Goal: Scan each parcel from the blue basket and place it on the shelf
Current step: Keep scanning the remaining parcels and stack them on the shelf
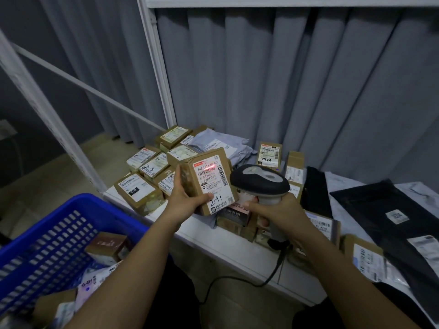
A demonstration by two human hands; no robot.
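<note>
- Left hand (184,198) grips a small brown cardboard parcel (209,180) with a white shipping label, thumb laid across the label's lower edge near the handwritten "241", fingers wrapped round the left side.
- Right hand (276,210) is curled round the grey handle of a corded handheld barcode scanner (260,180); its dark head sits just at 3 o'clock of the parcel.
- A red scan line glows across the top of the parcel's label.
- At 7 o'clock of the hands stands a blue slatted plastic basket (47,236). Inside lie a small brown-topped box (107,248), a pale parcel with printed lettering and a cardboard box with a label near the bottom edge.
- The white shelf board (213,243) runs from 9 to 4 o'clock beneath the hands. On it sit many labelled brown cardboard boxes (152,169) packed touching at 10 to 12 o'clock, a grey plastic mailer bag (218,144) at 12 o'clock, and black plastic mailer bags (380,210) at 3 o'clock.
- Grey pleated curtain (285,79) hangs behind the shelf.
</note>
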